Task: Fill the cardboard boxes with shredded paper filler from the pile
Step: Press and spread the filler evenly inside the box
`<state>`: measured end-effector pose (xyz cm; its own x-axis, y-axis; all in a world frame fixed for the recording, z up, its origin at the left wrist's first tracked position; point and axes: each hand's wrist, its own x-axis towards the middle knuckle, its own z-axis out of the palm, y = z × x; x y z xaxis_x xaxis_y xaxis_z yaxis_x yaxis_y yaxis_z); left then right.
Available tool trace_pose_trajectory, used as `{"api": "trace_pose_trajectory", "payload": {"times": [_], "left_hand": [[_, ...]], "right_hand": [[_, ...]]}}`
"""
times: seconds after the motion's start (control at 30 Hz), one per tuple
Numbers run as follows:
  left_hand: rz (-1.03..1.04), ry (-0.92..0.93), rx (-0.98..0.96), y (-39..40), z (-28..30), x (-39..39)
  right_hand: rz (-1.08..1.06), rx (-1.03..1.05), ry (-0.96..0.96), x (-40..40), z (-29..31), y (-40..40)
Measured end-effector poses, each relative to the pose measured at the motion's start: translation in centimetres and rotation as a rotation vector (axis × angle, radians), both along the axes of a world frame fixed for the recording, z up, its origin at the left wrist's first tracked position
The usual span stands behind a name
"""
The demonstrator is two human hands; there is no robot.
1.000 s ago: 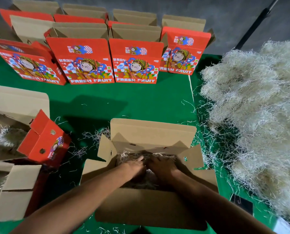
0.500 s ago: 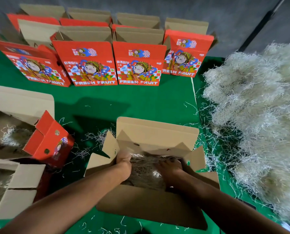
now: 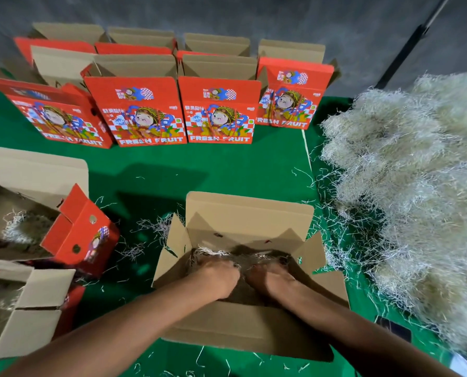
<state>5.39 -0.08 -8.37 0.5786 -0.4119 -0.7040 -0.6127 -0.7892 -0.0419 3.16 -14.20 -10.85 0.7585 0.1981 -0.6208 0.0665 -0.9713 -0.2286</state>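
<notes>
Two hands are down inside the open box (image 3: 243, 227) at the near edge of the green table (image 3: 226, 170): left hand (image 3: 221, 277) and right hand (image 3: 270, 277) side by side, knuckles up, pressing on the shredded paper (image 3: 216, 253) in the bottom. Fingers are buried in the strands, so I cannot tell either grip. The big pile (image 3: 417, 186) sits just right of the box. Red printed boxes (image 3: 150, 112) stand in rows at the far side.
</notes>
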Motion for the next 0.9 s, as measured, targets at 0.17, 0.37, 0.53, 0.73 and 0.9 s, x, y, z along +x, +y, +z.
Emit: {"api": "trace_pose_trajectory", "payload": {"times": [0.17, 0.37, 0.53, 0.73, 0.9], "left_hand": [[0.001, 0.288, 0.052, 0.2, -1.2, -1.0], [0.119, 0.342, 0.088, 0.9, -3.0, 0.9], [0.141, 0.283, 0.185, 1.6, -5.1, 1.3], [0.124, 0.211, 0.240, 1.2, -5.3, 0.8], [0.056, 0.092, 0.181, 2.1, -3.5, 1.0]], "right_hand": [[0.202, -0.234, 0.273, -0.1, -0.9, 0.0], [0.318, -0.377, 0.301, 0.1, -2.5, -0.7], [0.336, -0.467, 0.160, -0.5, -3.0, -2.0], [0.201, -0.420, 0.035, -0.4, -3.4, -2.3], [0.157, -0.377, 0.038, -0.3, -1.0, -2.0]]}}
